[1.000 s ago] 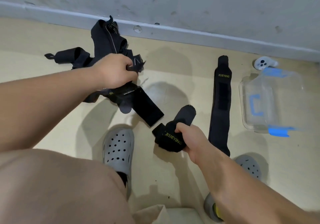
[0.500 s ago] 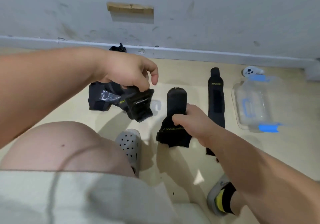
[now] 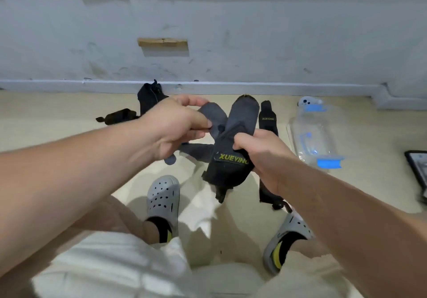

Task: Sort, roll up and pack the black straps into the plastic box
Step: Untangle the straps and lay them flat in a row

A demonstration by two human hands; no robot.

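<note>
While your right hand [image 3: 262, 159] grips the labelled strap [image 3: 231, 168] in curled fingers, your left hand [image 3: 175, 131] pinches a second strap [image 3: 213, 117] touching it. Beyond the right hand a third strap [image 3: 268, 118] lies flat on the floor [image 3: 69, 122], the plastic box [image 3: 320, 133] further right; a heap of straps [image 3: 150, 100] lies beyond the left hand.

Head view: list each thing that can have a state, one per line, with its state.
Left hand: pinches the left-hand strap.
Right hand: grips the right-hand strap.
Left-hand strap: held up, crossing the right-hand strap.
Right-hand strap: held up, bunched at the bottom.
Floor strap: lying straight, unrolled.
Strap pile: tangled by the wall.
Plastic box: on the floor, no strap visible inside.
</note>
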